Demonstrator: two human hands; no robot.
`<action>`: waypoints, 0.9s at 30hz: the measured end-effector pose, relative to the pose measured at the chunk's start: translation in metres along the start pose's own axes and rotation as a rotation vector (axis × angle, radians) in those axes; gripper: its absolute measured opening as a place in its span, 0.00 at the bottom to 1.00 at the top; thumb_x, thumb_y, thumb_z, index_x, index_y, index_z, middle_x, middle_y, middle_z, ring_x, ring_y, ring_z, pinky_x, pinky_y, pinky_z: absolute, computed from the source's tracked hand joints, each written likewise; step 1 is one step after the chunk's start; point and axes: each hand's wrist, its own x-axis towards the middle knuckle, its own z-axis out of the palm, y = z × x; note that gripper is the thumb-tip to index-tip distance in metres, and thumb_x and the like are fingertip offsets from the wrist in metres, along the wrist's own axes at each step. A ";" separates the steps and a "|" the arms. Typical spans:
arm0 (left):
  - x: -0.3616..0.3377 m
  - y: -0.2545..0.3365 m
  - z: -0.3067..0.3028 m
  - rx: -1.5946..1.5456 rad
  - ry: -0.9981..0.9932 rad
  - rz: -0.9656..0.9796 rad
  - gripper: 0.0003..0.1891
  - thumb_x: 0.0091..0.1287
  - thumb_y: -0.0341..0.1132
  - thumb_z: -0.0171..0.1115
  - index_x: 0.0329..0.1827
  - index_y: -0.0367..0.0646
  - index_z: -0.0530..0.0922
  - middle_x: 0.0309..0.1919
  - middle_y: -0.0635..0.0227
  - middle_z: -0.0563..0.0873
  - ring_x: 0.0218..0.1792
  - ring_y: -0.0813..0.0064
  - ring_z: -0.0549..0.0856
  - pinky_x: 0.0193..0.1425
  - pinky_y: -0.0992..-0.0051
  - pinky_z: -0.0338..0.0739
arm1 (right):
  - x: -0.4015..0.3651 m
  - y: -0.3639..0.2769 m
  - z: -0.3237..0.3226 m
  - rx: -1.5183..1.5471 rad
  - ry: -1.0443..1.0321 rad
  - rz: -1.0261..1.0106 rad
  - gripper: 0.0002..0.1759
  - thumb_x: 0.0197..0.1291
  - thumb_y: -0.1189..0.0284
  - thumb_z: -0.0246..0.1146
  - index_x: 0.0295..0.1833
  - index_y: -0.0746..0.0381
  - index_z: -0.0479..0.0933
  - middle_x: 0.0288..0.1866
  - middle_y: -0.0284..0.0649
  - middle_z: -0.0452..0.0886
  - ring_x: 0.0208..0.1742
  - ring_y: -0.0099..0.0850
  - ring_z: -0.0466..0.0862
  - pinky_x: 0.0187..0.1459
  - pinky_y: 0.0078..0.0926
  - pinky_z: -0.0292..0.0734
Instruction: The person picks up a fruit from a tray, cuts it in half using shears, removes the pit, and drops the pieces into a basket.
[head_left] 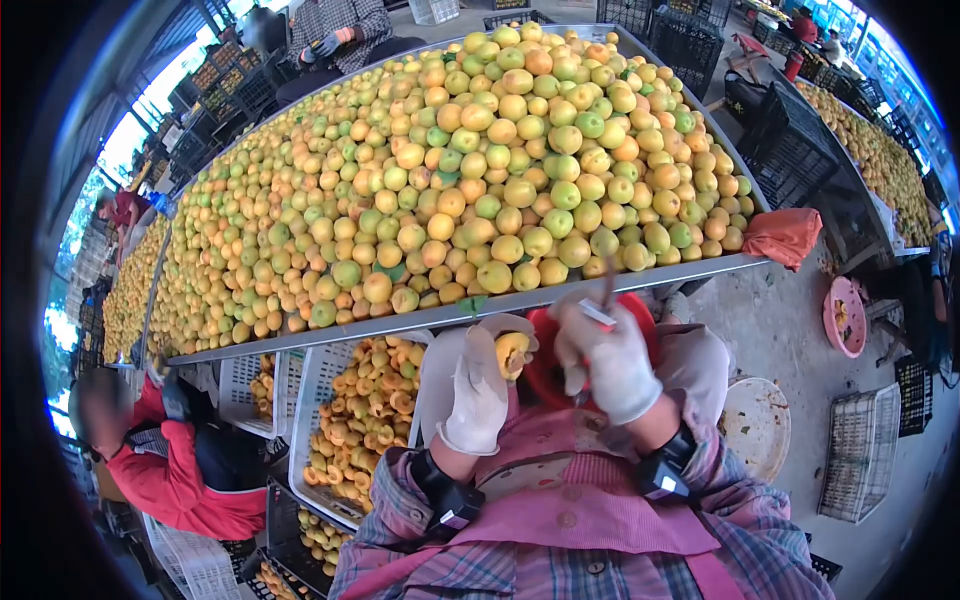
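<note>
The left hand clamps a cut fruit in its fingers, likely steadying it, while the right hand (over a red bowl) grips a blurred tool.

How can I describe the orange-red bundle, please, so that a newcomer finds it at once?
Start from the big table, heaped with yellow and green fruit. Follow its near metal edge to the right-hand corner, where the bundle sits. It is orange-red, crumpled and soft-looking, unlike the round fruit beside it and the stiff black crate beyond it.
</note>
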 end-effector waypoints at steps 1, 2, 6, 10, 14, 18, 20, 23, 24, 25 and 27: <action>0.002 0.000 -0.005 0.218 -0.037 0.087 0.19 0.80 0.42 0.41 0.49 0.35 0.75 0.40 0.64 0.82 0.40 0.71 0.81 0.47 0.71 0.76 | 0.000 0.008 0.004 0.024 -0.030 0.056 0.13 0.66 0.64 0.61 0.43 0.64 0.73 0.21 0.34 0.74 0.13 0.23 0.71 0.15 0.19 0.65; 0.002 -0.001 -0.005 0.215 -0.043 0.098 0.19 0.80 0.42 0.41 0.49 0.35 0.75 0.40 0.64 0.82 0.40 0.71 0.81 0.47 0.71 0.76 | 0.002 0.018 0.005 0.048 -0.060 0.110 0.14 0.65 0.64 0.64 0.45 0.64 0.72 0.23 0.34 0.75 0.13 0.22 0.71 0.15 0.18 0.65; -0.004 -0.015 0.003 -0.195 -0.029 -0.071 0.24 0.81 0.50 0.34 0.54 0.39 0.74 0.45 0.67 0.79 0.44 0.78 0.78 0.50 0.73 0.74 | 0.004 0.035 0.014 0.062 -0.129 0.145 0.26 0.62 0.61 0.66 0.60 0.63 0.68 0.29 0.35 0.78 0.14 0.21 0.73 0.14 0.18 0.68; -0.003 -0.007 0.009 -0.194 0.003 -0.061 0.25 0.81 0.53 0.35 0.54 0.41 0.73 0.44 0.68 0.79 0.44 0.78 0.78 0.46 0.79 0.74 | 0.004 0.034 0.017 -0.041 -0.160 0.212 0.29 0.63 0.57 0.65 0.61 0.62 0.67 0.29 0.34 0.78 0.16 0.21 0.75 0.15 0.17 0.70; -0.006 -0.008 0.013 -0.020 0.088 -0.037 0.26 0.80 0.55 0.36 0.52 0.40 0.74 0.36 0.69 0.80 0.35 0.81 0.76 0.36 0.79 0.72 | 0.006 0.037 0.010 0.039 -0.250 0.230 0.28 0.64 0.57 0.64 0.62 0.62 0.67 0.31 0.35 0.79 0.18 0.22 0.78 0.15 0.17 0.70; -0.006 -0.012 0.012 0.184 0.094 -0.025 0.26 0.80 0.54 0.37 0.49 0.40 0.75 0.33 0.68 0.80 0.33 0.81 0.75 0.37 0.79 0.71 | 0.007 0.037 0.003 -0.002 -0.317 0.212 0.28 0.60 0.64 0.63 0.63 0.64 0.67 0.33 0.36 0.79 0.23 0.24 0.81 0.16 0.18 0.73; -0.006 -0.013 0.013 0.209 0.094 -0.002 0.25 0.80 0.53 0.37 0.48 0.39 0.75 0.33 0.68 0.80 0.33 0.80 0.76 0.37 0.77 0.72 | 0.007 0.036 0.001 -0.004 -0.327 0.202 0.29 0.58 0.66 0.63 0.64 0.64 0.66 0.34 0.37 0.78 0.25 0.25 0.82 0.17 0.19 0.74; -0.003 -0.011 0.015 0.340 0.080 0.140 0.24 0.80 0.49 0.39 0.45 0.38 0.77 0.31 0.65 0.80 0.31 0.72 0.76 0.38 0.71 0.73 | 0.008 0.032 -0.003 -0.014 -0.351 0.209 0.30 0.56 0.68 0.63 0.64 0.64 0.66 0.35 0.38 0.78 0.28 0.28 0.82 0.19 0.22 0.76; -0.004 -0.009 0.016 0.389 0.099 0.154 0.21 0.79 0.46 0.41 0.41 0.37 0.77 0.30 0.62 0.80 0.31 0.66 0.77 0.38 0.67 0.73 | 0.008 0.031 -0.003 -0.016 -0.367 0.230 0.31 0.55 0.68 0.63 0.64 0.64 0.66 0.35 0.39 0.78 0.29 0.29 0.82 0.19 0.24 0.76; -0.002 -0.005 0.018 0.436 0.121 0.172 0.19 0.78 0.42 0.44 0.38 0.37 0.77 0.28 0.59 0.80 0.30 0.60 0.77 0.39 0.64 0.72 | 0.011 0.038 -0.004 0.005 -0.369 0.245 0.29 0.55 0.68 0.63 0.63 0.65 0.67 0.35 0.38 0.78 0.28 0.29 0.82 0.19 0.25 0.76; -0.005 0.021 0.021 0.478 0.053 0.122 0.16 0.75 0.40 0.47 0.35 0.37 0.76 0.28 0.57 0.79 0.30 0.56 0.77 0.38 0.62 0.72 | 0.012 0.046 -0.004 0.035 -0.347 0.253 0.25 0.56 0.69 0.61 0.60 0.65 0.70 0.32 0.37 0.79 0.24 0.27 0.80 0.21 0.24 0.75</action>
